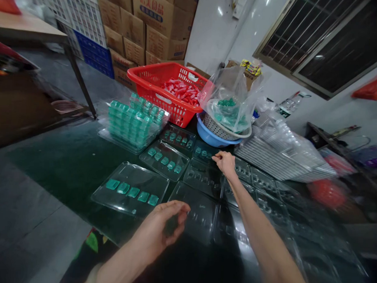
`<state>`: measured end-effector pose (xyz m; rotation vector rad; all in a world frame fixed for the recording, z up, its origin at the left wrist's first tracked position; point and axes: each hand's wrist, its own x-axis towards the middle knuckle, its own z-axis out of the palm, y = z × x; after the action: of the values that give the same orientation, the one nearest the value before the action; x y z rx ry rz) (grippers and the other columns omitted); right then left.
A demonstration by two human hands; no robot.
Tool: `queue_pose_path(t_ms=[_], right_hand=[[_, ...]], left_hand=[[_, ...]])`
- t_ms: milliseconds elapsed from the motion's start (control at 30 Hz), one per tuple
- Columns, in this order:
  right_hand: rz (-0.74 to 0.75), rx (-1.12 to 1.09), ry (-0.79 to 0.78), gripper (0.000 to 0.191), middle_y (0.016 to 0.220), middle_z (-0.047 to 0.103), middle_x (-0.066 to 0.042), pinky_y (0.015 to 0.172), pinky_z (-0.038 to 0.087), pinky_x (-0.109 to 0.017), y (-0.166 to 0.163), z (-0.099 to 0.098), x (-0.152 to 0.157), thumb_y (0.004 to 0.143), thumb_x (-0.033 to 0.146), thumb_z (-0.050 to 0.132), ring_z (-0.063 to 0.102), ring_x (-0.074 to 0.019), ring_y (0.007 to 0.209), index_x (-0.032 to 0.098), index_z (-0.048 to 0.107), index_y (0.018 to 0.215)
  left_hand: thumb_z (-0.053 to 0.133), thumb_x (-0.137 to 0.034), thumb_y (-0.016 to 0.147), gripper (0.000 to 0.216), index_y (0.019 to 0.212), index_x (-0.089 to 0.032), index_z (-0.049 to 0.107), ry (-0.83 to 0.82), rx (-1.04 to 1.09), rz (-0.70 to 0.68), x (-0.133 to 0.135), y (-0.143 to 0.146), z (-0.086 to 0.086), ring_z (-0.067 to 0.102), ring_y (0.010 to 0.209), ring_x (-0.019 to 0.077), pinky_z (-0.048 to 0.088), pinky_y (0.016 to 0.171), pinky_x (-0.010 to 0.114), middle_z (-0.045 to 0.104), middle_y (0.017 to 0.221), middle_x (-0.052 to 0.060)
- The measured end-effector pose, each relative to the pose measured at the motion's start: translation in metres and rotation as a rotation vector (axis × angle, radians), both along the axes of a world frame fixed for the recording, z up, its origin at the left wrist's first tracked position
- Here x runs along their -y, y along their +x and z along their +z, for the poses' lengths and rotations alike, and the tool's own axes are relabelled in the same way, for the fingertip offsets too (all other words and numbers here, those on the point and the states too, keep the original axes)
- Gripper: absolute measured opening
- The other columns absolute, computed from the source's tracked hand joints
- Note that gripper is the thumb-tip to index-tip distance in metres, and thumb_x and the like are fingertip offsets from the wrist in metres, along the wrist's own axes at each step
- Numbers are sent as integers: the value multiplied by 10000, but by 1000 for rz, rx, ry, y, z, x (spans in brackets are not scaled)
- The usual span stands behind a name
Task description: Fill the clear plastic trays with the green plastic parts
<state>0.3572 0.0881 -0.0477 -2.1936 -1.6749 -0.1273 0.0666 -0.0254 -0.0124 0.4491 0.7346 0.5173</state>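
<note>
Right hand [225, 162]: fingertips pinched together over a tray [203, 145]; whether they grip a piece, cannot tell. Green pieces [198, 150]: in that tray, left of those fingertips, apparently spaced by moulded slots. Left hand [160, 227]: loosely curled, nothing visible held. Bag [228, 118]: beyond right fingers, presumably for easy reach.

- Right hand [226, 162]: reaching ahead of the left, palm downward, fingertips [216, 157] bunched close together; whether they pinch anything is hidden.
- Right forearm [256, 218]: bare, stretched out behind that grip, angling rightward.
- Left hand [156, 223]: nearer the body, fingers curved loosely, a gap within its grip.
- Left forearm [119, 261]: behind its grip, slanting leftward.
</note>
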Motion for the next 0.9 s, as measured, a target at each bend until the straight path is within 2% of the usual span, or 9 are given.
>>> queue_pose_path(t_ms=[133, 267, 333, 433, 533, 600, 700, 800, 900], right_hand=[[32, 81, -43, 178, 775, 633, -67, 694, 314, -321, -4, 4, -1, 711, 329, 535, 502, -210, 800, 191, 646, 719], [107, 104, -90, 150, 698, 643, -69, 673, 328, -311, -5, 19, -1, 698, 299, 560, 529, -213, 757, 185, 657, 693], [136, 95, -104, 154, 675, 645, -64, 659, 341, -303, -3, 30, 1, 690, 264, 571, 542, -205, 710, 176, 657, 782], [148, 81, -79, 319, 799, 647, -90, 686, 353, -320, -12, 49, 14, 701, 217, 556, 545, -220, 753, 140, 584, 1009], [217, 44, -5, 323, 953, 610, -87, 753, 351, -322, -49, 71, 50, 761, 255, 494, 525, -207, 852, 158, 537, 1067], [435, -71, 82, 253, 930, 609, -57, 778, 342, -316, -88, 83, 85, 784, 279, 480, 515, -188, 871, 194, 561, 1008], [654, -157, -1, 177, 851, 615, -19, 738, 341, -316, -144, 92, 136, 767, 266, 518, 516, -171, 808, 247, 586, 929], [634, -172, -30, 205, 854, 612, -31, 700, 339, -321, -174, 86, 162, 730, 234, 558, 507, -183, 794, 233, 580, 934], [543, -259, -9, 207, 866, 610, -39, 692, 354, -316, -177, 74, 168, 710, 195, 563, 509, -190, 818, 214, 579, 916]], left_hand=[[563, -329, 700, 233, 824, -136, 600, -86, 105, -1, -1, 5, 5, 494, 534, 94, 271, 402, 177, 482, 668, 12], [555, -304, 710, 236, 834, -109, 603, -177, 224, 67, -7, 2, 5, 566, 670, 171, 390, 504, 235, 559, 755, 69], [541, -291, 722, 248, 863, -97, 603, -166, 287, 111, -10, -2, 5, 580, 753, 212, 429, 600, 287, 586, 817, 102], [522, -292, 734, 285, 913, -83, 596, -159, 371, 161, -12, -7, 5, 552, 912, 275, 426, 728, 357, 592, 926, 148], [500, -328, 747, 322, 940, -84, 584, -161, 442, 197, -12, -9, 6, 508, 998, 303, 406, 781, 397, 575, 1000, 169], [488, -348, 755, 337, 951, -89, 579, -155, 478, 202, -11, -9, 7, 512, 994, 297, 400, 793, 408, 575, 1007, 165], [478, -354, 763, 355, 969, -82, 577, -150, 491, 200, -6, -7, 8, 556, 904, 249, 414, 781, 372, 600, 952, 144], [485, -355, 760, 368, 969, -69, 583, -162, 470, 201, 0, -3, 10, 567, 856, 215, 423, 776, 328, 610, 928, 131], [498, -357, 751, 357, 942, -71, 593, -156, 459, 196, 6, 0, 11, 561, 868, 214, 420, 791, 322, 611, 928, 122]])
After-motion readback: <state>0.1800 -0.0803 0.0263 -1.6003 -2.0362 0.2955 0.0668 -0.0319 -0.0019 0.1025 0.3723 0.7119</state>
